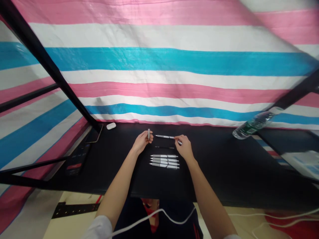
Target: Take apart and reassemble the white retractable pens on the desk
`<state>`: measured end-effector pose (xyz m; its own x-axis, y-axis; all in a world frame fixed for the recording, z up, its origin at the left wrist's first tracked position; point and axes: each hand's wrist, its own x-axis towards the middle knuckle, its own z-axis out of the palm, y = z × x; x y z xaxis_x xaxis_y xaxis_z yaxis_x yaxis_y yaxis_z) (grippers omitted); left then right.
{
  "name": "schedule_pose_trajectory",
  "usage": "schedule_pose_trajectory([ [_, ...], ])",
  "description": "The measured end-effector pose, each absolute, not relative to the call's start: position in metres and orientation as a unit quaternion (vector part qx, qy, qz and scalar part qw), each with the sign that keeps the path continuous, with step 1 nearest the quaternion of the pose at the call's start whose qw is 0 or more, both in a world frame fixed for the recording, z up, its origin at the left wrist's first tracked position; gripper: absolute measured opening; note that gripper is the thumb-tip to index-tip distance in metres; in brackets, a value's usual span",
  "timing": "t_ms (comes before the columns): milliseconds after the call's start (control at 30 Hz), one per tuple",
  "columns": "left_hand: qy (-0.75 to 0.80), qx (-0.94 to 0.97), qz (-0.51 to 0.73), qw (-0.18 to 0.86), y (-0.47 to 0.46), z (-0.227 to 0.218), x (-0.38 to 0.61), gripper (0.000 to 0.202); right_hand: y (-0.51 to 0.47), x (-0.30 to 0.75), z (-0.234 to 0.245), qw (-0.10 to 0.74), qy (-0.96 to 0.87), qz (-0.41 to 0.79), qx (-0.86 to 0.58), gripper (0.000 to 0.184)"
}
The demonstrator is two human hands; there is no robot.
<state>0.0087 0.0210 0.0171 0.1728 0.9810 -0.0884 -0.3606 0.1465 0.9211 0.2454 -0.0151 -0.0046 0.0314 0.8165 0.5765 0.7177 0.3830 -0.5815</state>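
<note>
My left hand (143, 141) is closed around a short grey piece (149, 133) that looks like a pen's grip section, held upright. To its right, a white-and-grey pen (164, 136) points its tip left. At that pen's right end my right hand (183, 146) has its fingers closed; a small pale end shows beneath them. A thin dark pen refill (164, 147) lies on the black table between my hands. Closer to me, several white-and-grey pens (164, 161) lie side by side, tips to the left.
A clear plastic bottle (254, 124) leans at the right back. A white earbud case (111, 126) sits at the left back, near a phone (94, 134) and a dark device (77, 159). Black frame bars (50, 63) and striped sheeting (159, 61) surround the black table (216, 176). A white cable (149, 217) crosses my lap.
</note>
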Motion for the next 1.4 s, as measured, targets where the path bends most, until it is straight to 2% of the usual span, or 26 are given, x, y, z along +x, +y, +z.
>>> schedule_pose_trajectory([
  [333, 0.38, 0.379, 0.521, 0.664, 0.021, 0.018, 0.006, 0.029, -0.016, 0.248, -0.002, 0.463, -0.683, 0.063, -0.561, 0.018],
  [533, 0.379, 0.391, 0.542, 0.64, 0.023, 0.016, 0.005, 0.031, -0.02, 0.248, 0.0, 0.366, -0.78, 0.122, -0.492, 0.005],
  [733, 0.398, 0.355, 0.552, 0.641, 0.026, 0.011, 0.004, 0.032, -0.019, 0.252, -0.006, 0.314, -0.806, 0.143, -0.481, 0.005],
  [933, 0.39, 0.324, 0.565, 0.651, 0.028, 0.009, 0.005, 0.027, -0.021, 0.249, -0.001, 0.35, -0.786, 0.168, -0.481, 0.01],
  [1133, 0.387, 0.315, 0.566, 0.656, 0.026, 0.011, 0.009, 0.02, -0.023, 0.244, 0.006, 0.416, -0.68, 0.258, -0.545, 0.014],
  [1400, 0.39, 0.357, 0.535, 0.659, 0.023, 0.009, 0.011, 0.023, -0.024, 0.24, 0.007, 0.452, -0.657, 0.274, -0.537, 0.018],
])
